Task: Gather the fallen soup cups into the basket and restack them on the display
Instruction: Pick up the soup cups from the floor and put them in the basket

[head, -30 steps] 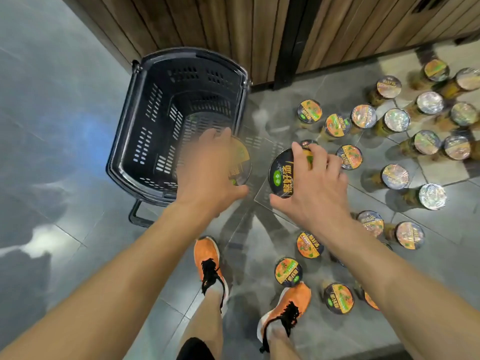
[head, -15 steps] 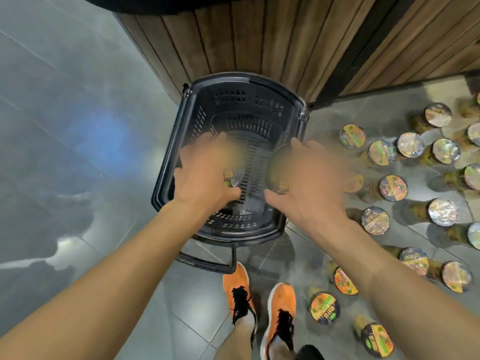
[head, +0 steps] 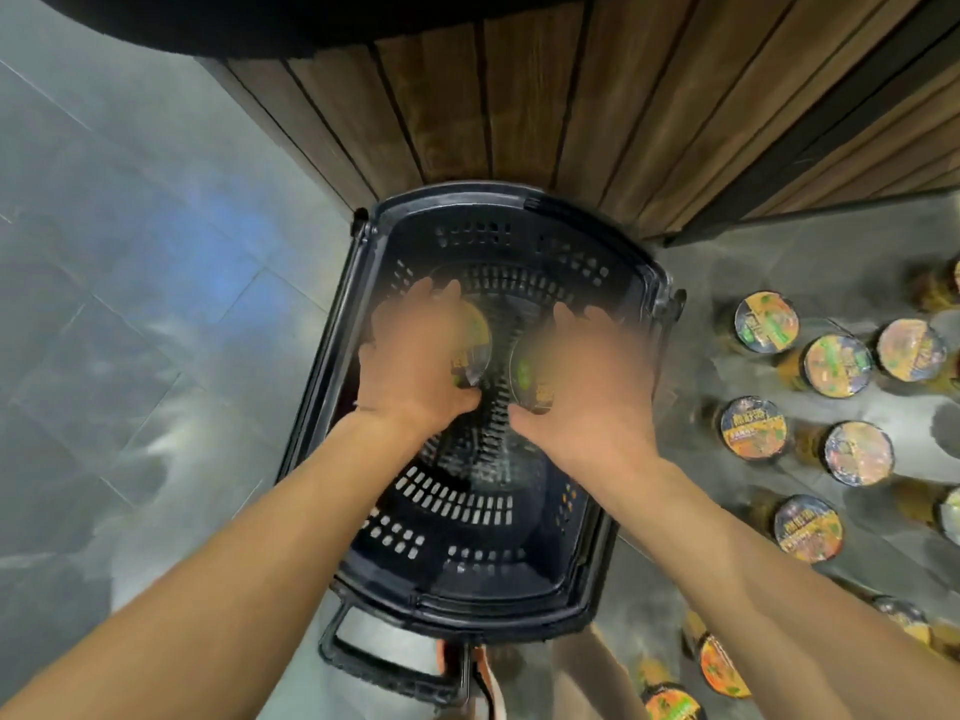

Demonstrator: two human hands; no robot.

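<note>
A black plastic shopping basket [head: 519, 210] stands on the floor against a wooden panel. Both my hands are down inside it, blurred by motion. My left hand [head: 415, 356] grips a soup cup [head: 475, 350] from above, its dark lid with yellow print showing to the right of the fingers. My right hand [head: 587, 376] holds a second soup cup [head: 527, 371], whose lid shows left of the palm. Several more soup cups stand on the floor to the right, one [head: 766, 322] near the basket's right side.
Wooden slatted panelling [head: 571, 106] rises just behind the basket. The basket's handle [head: 384, 662] lies folded down at the near end, by my orange shoes [head: 488, 672]. Grey glossy floor tiles [head: 130, 330] spread to the left. More cups [head: 808, 527] line the right edge.
Both hands have carried their cups from beside the basket to over its middle and lower into it. The view has shifted so the basket sits central.
</note>
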